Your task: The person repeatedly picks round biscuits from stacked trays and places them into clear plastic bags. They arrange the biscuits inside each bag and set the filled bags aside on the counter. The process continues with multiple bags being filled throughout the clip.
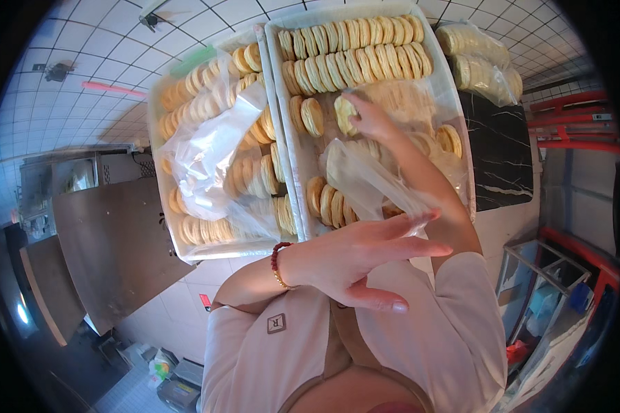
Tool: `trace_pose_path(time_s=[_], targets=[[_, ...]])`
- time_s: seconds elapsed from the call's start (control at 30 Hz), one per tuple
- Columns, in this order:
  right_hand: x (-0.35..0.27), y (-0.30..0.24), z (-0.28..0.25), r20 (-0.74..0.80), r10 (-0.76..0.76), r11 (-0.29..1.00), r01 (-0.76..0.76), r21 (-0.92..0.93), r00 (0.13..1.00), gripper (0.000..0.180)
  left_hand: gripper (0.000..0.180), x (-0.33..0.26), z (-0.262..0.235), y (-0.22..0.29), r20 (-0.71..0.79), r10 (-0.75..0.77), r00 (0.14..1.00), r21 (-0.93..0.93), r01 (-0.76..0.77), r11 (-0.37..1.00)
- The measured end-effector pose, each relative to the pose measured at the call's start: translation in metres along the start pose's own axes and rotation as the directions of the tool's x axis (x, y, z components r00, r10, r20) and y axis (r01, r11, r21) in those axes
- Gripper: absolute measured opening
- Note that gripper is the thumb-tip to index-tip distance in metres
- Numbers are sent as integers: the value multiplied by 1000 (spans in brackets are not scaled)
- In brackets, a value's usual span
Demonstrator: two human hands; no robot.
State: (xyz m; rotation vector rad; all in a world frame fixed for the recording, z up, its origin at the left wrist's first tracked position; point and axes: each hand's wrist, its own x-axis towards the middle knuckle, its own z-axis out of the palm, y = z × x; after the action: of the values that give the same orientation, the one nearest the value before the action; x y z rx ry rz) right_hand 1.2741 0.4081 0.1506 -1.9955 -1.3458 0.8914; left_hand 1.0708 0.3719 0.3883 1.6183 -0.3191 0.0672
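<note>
Roughly halfway along, at a guess. Got two unbroken rows of pastries (365, 67) across the top of the tray (448, 87) at upper centre, so probably sorted there. Below that, gappy: a couple of loose ones at the left end, then a round pastry (344, 115) pinched at its edge by the right hand (373, 120), fingers closed just enough to grip. Left hand (351, 258) at lower centre, fingers loosely spread, gripping nothing visible; can't tell about contact with the clear plastic (362, 173) behind. Lower rows partly under that plastic, so likely left to deal with. Over at left, a second tray (234, 252) with crumpled film (207, 151) on top, hard to count. Also spotting bagged pastries (486, 76) at upper right by the black counter (496, 151), probably done. Can't tell whether filling or emptying.
</note>
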Motion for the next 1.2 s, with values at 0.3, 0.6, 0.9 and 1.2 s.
trace_pose_path(time_s=[0.3,0.6,0.9,1.2], targets=[[14,-47,56,-67,-247,885,197,-421,967,60,74,-9,-18,0,-4,13,1000,-16,-13,1000],[30,-29,56,-257,-229,866,76,-494,939,43,69,-21,-21,6,-68,20,998,29,-18,999],[-63,-56,-79,-458,390,676,90,731,799,36,81,-29,-17,13,-440,-115,891,-171,43,984],[-225,-59,-99,153,-167,885,80,458,974,37,85,30,28,0,-76,17,997,275,5,961]])
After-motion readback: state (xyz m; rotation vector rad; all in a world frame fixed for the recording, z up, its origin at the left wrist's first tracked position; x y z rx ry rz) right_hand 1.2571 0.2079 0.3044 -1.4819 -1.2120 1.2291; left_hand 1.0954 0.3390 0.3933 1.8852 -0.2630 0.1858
